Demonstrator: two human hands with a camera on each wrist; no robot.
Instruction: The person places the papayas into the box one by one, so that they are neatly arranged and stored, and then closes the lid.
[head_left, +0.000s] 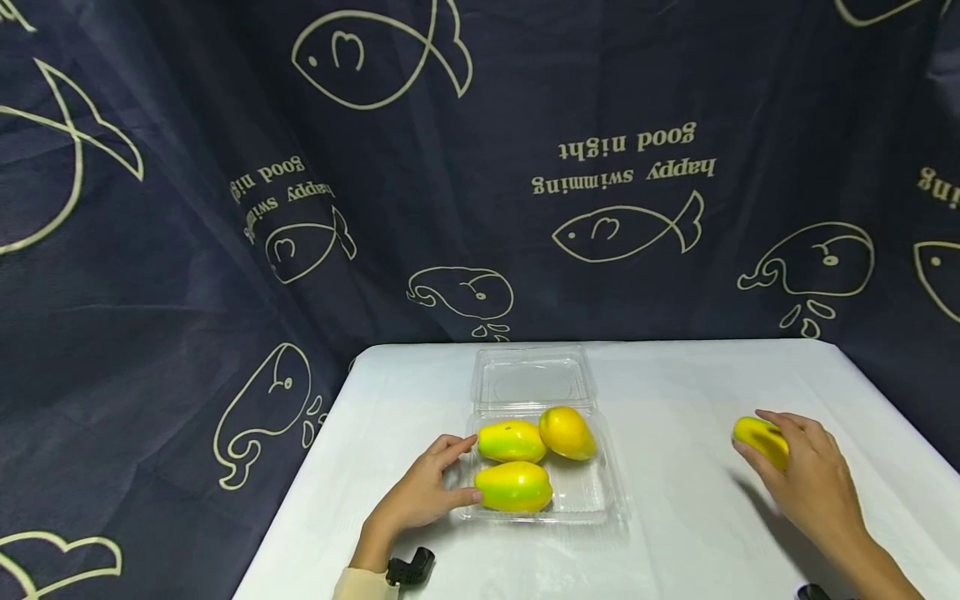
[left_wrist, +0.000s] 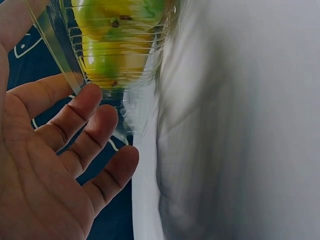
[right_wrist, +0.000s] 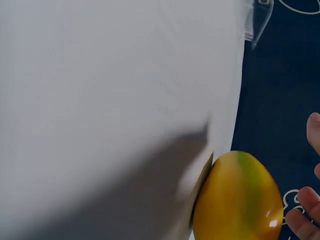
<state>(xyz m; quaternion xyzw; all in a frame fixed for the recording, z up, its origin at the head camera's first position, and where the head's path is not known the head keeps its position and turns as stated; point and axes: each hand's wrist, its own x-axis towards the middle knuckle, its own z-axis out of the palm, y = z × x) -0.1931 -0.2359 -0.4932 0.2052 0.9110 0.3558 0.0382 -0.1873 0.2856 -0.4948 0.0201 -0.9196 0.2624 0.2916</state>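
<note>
A clear plastic clamshell box lies with its lid thrown back, holding three yellow-green fruits that look like papayas. My left hand is at the box's left side, thumb and forefinger spread at its rim. In the left wrist view the fingers extend loosely beside the ribbed wall. Over to the right, my right hand reaches over another yellow papaya, thumb and fingers spread to either side. The right wrist view shows this papaya close against the white surface, a gap between it and the visible fingertips.
The box's lid lies flat toward the back. A white cloth covers the table. Dark fabric with fish drawings hangs behind and at the left. A black wrist device sits on the left wrist.
</note>
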